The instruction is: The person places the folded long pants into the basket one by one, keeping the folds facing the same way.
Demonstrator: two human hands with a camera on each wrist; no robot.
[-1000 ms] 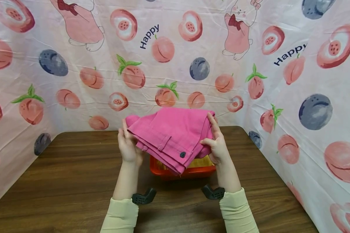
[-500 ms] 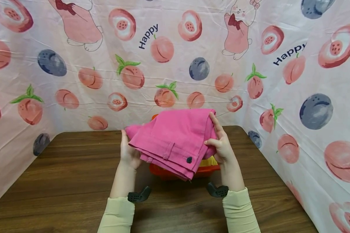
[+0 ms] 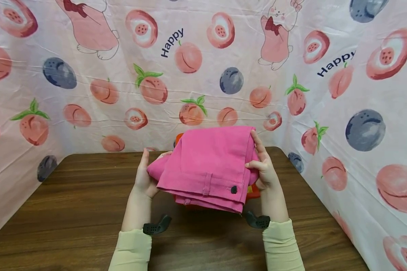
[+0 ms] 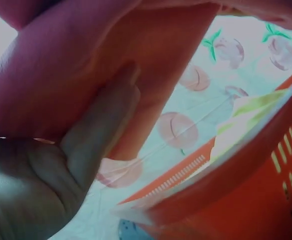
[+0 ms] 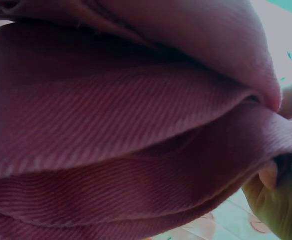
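Folded pink trousers (image 3: 213, 154) are held up in front of me, waistband towards me, with a belt loop and a dark button (image 3: 234, 189). My left hand (image 3: 145, 178) holds their left end, its fingers partly hidden behind the cloth. In the left wrist view a finger (image 4: 103, 117) lies against the underside of the fabric. My right hand (image 3: 266, 167) grips the folded right edge. Close up in the right wrist view, ribbed layers of the trousers (image 5: 111, 115) fill most of the picture.
Behind and below the trousers stands an orange-red basket (image 4: 205, 200) with slotted sides, mostly covered in the head view. Yellow-and-white cloth (image 4: 245, 117) shows inside it. The brown wooden table (image 3: 71, 210) is enclosed by fruit-printed curtains (image 3: 203, 67).
The trousers have shifted right and turned so the waistband lies more level, covering more of the basket. My hands have moved a little apart.
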